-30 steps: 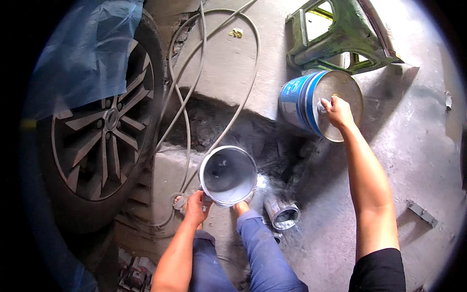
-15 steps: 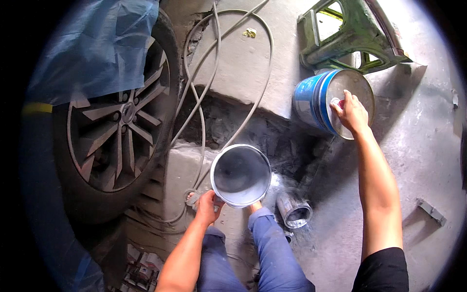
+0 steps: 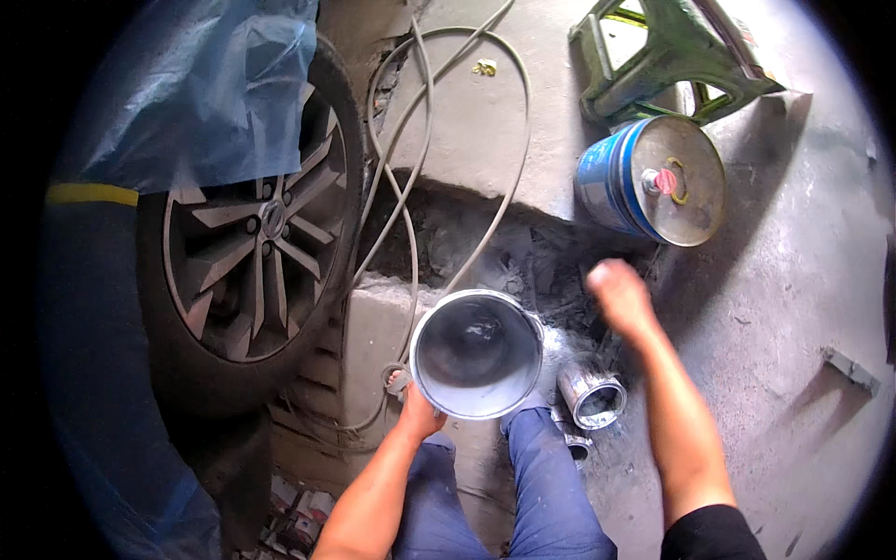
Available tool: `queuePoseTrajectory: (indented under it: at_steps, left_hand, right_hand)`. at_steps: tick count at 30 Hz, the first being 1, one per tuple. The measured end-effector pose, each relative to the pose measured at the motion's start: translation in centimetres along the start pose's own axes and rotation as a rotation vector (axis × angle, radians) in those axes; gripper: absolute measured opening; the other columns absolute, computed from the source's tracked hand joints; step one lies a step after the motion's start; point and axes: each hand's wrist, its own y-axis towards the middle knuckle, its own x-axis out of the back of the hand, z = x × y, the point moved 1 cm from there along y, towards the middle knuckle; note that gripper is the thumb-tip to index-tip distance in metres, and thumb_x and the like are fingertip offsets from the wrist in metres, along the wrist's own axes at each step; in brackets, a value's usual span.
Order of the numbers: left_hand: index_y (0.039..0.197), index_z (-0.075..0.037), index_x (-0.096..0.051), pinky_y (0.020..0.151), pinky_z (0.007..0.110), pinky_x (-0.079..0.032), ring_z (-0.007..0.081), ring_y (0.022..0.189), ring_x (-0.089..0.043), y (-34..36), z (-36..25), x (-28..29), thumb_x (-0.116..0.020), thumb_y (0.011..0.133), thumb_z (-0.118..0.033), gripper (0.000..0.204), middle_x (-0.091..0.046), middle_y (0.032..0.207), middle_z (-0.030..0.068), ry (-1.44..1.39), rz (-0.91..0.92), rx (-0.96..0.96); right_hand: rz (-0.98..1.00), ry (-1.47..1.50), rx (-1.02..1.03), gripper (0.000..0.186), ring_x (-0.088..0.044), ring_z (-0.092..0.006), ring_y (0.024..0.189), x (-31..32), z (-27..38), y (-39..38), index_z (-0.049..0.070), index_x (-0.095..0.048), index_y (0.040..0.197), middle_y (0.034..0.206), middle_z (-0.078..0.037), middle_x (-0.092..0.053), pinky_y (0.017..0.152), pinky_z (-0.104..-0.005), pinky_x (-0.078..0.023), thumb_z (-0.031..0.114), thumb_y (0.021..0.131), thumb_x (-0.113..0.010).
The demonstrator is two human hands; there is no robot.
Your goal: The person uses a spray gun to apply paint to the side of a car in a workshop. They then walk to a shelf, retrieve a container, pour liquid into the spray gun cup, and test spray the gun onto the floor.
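My left hand (image 3: 422, 413) grips the lower left side of a round, open bucket (image 3: 479, 401), held in front of my legs. Its inner wall is pale grey; the inside is darker, with a small shiny patch. My right hand (image 3: 621, 294) is in the air, between the bucket and a blue metal drum (image 3: 605, 187), apart from both. Motion smears its fingers, so whether it holds anything cannot be made out. On the drum's worn lid sit a red and white cap (image 3: 665, 181) and a yellow ring handle (image 3: 682, 183).
A car wheel (image 3: 266, 224) stands at left under blue plastic sheeting (image 3: 196, 103). A looped hose (image 3: 525, 112) crosses the broken concrete. Two dirty cans, one the larger can (image 3: 597, 403), stand by my leg. A green stool (image 3: 644, 93) is behind the drum; a small grey block (image 3: 851, 371) lies right.
My right hand has left the cap on the drum and come back toward the bucket. My left hand still holds the bucket. The whole view has shifted slightly.
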Motion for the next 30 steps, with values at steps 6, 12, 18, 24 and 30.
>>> queuePoseTrajectory:
  at_steps: [6, 12, 18, 24, 30]
  left_hand:
    - [0.1, -0.001, -0.06, 0.086, 0.038, -0.046, 0.0325, 0.095, -0.06, 0.2, -5.7, 1.1, -0.061, 0.066, 0.002, 0.034, -0.064, 0.098, 0.0159, 0.086, 0.228, -0.039]
    - [0.102, -0.005, -0.065, 0.086, 0.039, -0.046, 0.0287, 0.099, -0.06, -0.5, -8.2, 1.8, -0.061, 0.077, -0.001, 0.025, -0.066, 0.1, 0.0121, 0.198, 0.402, -0.015]
    - [0.091, -0.002, -0.064, 0.068, 0.029, -0.047, 0.0128, 0.075, -0.058, -2.0, -10.5, -0.2, -0.064, 0.083, -0.01, 0.011, -0.064, 0.079, 0.0053, 0.309, 0.285, 0.168]
    - [0.081, -0.003, -0.059, 0.064, 0.035, -0.043, 0.0243, 0.068, -0.054, -2.9, -7.6, -4.1, -0.061, 0.082, -0.014, 0.011, -0.055, 0.073, 0.0131, 0.42, 0.266, 0.087]
    - [0.075, -0.001, -0.055, 0.062, 0.036, -0.042, 0.0233, 0.067, -0.051, -5.3, -5.8, -7.6, -0.058, 0.081, -0.013, 0.014, -0.054, 0.069, 0.0127, 0.576, 0.37, -0.05]
  right_hand:
    - [0.843, 1.847, -0.817, 0.083, -0.055, -0.0348, 0.113, -11.8, 9.6, -14.4, 0.013, -0.041, 0.136, 0.126, -0.014, -0.055, 0.084, -0.0593, -0.046, 0.075, 0.081, -0.034]
    - [0.611, 2.248, -0.553, 0.09, -0.055, -0.0362, 0.111, -15.0, 11.1, -19.0, 0.012, -0.046, 0.132, 0.126, -0.015, -0.055, 0.082, -0.0572, -0.048, 0.079, 0.071, -0.047]
    - [-0.011, 2.2, -0.402, 0.097, -0.055, -0.0357, 0.111, -5.8, 10.8, -23.1, 0.003, -0.042, 0.131, 0.124, -0.017, -0.054, 0.084, -0.0506, -0.052, 0.066, 0.063, -0.07]
    - [-0.486, 1.329, -0.213, 0.092, -0.044, -0.0225, 0.12, 3.5, 9.7, -25.6, 0.001, -0.028, 0.138, 0.131, -0.013, -0.042, 0.103, -0.0355, -0.034, 0.037, 0.068, -0.075]
    - [-0.451, 0.527, -0.164, 0.082, -0.038, -0.0317, 0.126, 4.9, 8.3, -29.4, -0.001, -0.037, 0.133, 0.134, -0.02, -0.038, 0.106, -0.0382, -0.029, 0.035, 0.069, -0.074]
